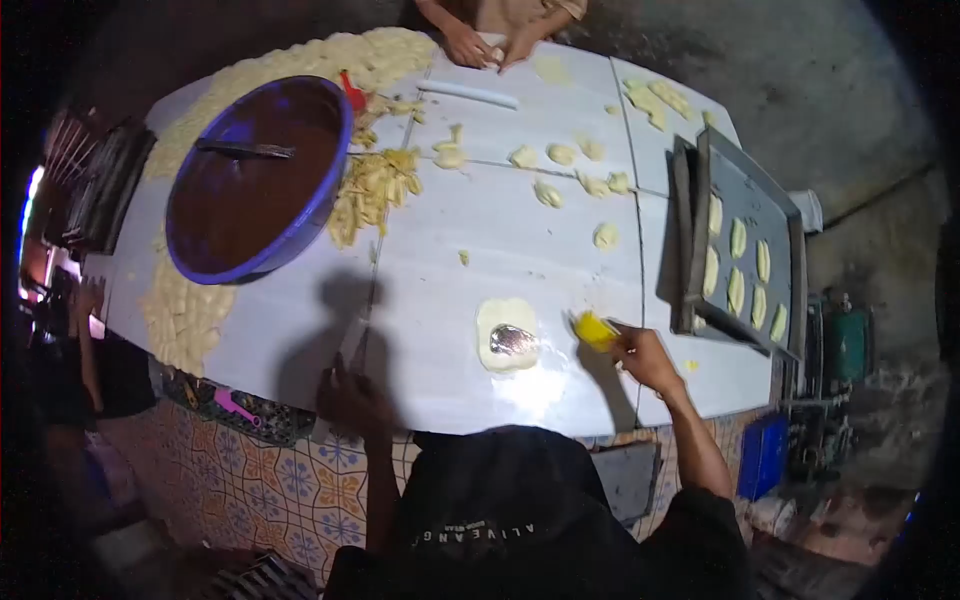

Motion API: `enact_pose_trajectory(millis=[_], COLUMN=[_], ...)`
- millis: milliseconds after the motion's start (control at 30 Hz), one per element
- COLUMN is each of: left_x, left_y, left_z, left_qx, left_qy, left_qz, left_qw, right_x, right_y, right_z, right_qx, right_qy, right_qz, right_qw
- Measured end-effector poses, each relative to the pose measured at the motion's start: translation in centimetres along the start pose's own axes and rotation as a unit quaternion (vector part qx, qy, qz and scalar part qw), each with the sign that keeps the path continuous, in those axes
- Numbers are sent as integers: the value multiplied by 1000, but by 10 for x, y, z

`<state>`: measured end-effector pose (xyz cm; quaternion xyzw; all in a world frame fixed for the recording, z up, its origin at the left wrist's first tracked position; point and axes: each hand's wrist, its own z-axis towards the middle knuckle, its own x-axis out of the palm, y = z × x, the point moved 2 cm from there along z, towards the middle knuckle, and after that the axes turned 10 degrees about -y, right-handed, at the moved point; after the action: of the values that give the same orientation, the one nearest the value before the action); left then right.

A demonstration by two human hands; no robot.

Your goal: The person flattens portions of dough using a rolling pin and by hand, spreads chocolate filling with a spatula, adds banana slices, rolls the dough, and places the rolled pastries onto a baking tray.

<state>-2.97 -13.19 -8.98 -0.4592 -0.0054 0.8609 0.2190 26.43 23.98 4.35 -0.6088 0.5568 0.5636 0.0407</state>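
Note:
A flattened oval of pale dough (495, 322) lies on the white table near its front edge, with a dark shiny filling (513, 340) on its lower part. To its right, my right hand (648, 360) is closed around a yellow tool (594, 331), held above the table. My left hand (355, 402) is in shadow at the front edge, left of the dough. Its fingers look closed on something thin that I cannot make out. Left of centre stands a large blue basin (338, 160) of brown filling, with a dark utensil (245, 150) in it.
Dough pieces (560, 154) and peel-like yellow scraps (375, 195) are scattered on the table (450, 250). A white rod (468, 95) lies near the far side, where a person's hands (490, 48) work dough. Dark trays (745, 240) with shaped pieces stand right; more dough (185, 320) lies left.

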Motion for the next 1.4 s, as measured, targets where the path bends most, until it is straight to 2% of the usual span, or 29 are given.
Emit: enact_pose_trajectory(millis=[33,67,100,133,167,200,233,267,367,400,433,500,533,567,600,667,733,833,867,900,1033,1067,1100,1167,1200,1267,1300,1367,1400], left_x=[-7,-13,-20,-21,-5,25,11,-4,-12,-8,-6,-2,-6,-10,-13,-4,-1,-18,-18,-18,-41,-19,-3,20,-26,-15,-9,-6,-4], left_y=[-8,-12,-18,-20,-8,11,2,-9,-15,-13,-11,-8,-13,-16,-17,-12,-11,-23,-22,-22,-32,-12,2,11,-18,-17,-15,-14,-16], left_z=[3,5,10,13,-1,-27,-13,2,5,4,1,0,6,12,13,5,3,15,14,15,28,3,-7,-10,23,15,10,10,11], left_qx=[21,4,-12,-29,-33,-35,-20,-5,-33,-22,-23,-25,-60,-53,-47,-60,-52,-68,-73,-76,-100,-113,-94,-55,-48,-1,23,65,86], left_qy=[-24,-12,1,13,-4,-20,-24,-28,-10,-34,-28,-14,31,12,-5,-31,-3,5,-2,-9,108,110,77,-4,110,28,-15,-24,-30], left_qz=[9,-9,-30,-52,-32,-12,-6,1,-12,-12,-8,1,16,2,-13,-31,8,-11,-25,-42,-31,-60,-45,-25,-8,28,44,40,37], left_qw=[999,1000,999,998,999,999,1000,1000,999,999,999,1000,998,998,999,997,999,998,997,996,989,986,992,998,993,999,999,997,995], right_x=[-6,-4,-6,-3,11,12,28,44,95,114,112,120,122,122,135,150,160,158,153,146,108,100,102,67,68,64,76,91,101], right_y=[-4,-4,8,6,6,49,73,103,166,181,215,259,282,303,311,316,317,310,310,308,270,252,218,192,166,136,111,91,83], right_z=[9,13,17,41,63,70,87,98,160,190,198,234,245,256,285,313,337,338,331,320,259,245,239,180,163,122,116,102,101], right_qx=[-12,-74,-130,-187,-204,-173,-170,-234,-333,-401,-381,-429,-411,-392,-530,-516,-506,-457,-377,-343,-275,-265,-299,-195,-234,-298,-280,-346,-352], right_qy=[-69,-179,-286,-294,-281,-194,-137,-112,-108,-123,-105,-118,-128,-138,-210,-182,-185,-141,-93,-85,-48,-42,-64,-12,-50,-95,-73,-104,-83], right_qz=[-67,-228,-377,-287,-117,-63,-36,66,54,91,102,50,81,112,136,34,-65,1,77,119,199,214,239,232,210,154,147,61,36], right_qw=[995,954,871,892,930,964,975,964,935,903,913,894,899,902,810,836,840,878,918,928,939,939,921,953,948,937,946,931,932])
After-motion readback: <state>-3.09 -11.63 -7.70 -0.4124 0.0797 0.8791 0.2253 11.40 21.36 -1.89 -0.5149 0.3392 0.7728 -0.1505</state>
